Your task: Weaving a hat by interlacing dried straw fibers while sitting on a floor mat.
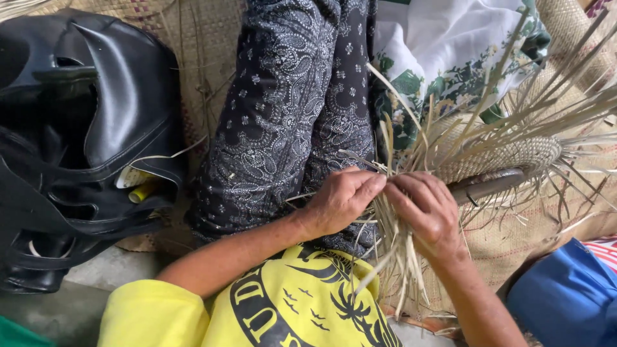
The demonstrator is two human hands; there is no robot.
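The woven piece (514, 157) lies over the person's lap, to the right of the legs in dark patterned trousers (289, 109). It is pale straw in colour, with a tight, finished band of plaiting that curves like a rim, and many loose straw strips (398, 257) springing from it. The strips are long, flat and narrow; some fan upward and to the right, others hang down in a bunch below the hands. A dark curved handle-like bar (488, 185) lies against the plaited band.

The left hand (344, 199) is closed, its fingertips pinching a few strips where they meet the weave. The right hand (427, 209) is also closed, fingers curled around strips just beside the left, so the two hands touch at the fingertips.

A black leather bag (77, 141) sits well to the left on a woven mat (199, 38). White cloth with a green flower print (450, 51) lies behind the weave, and blue fabric (565, 295) shows at the lower right. The person wears a yellow shirt (270, 308).
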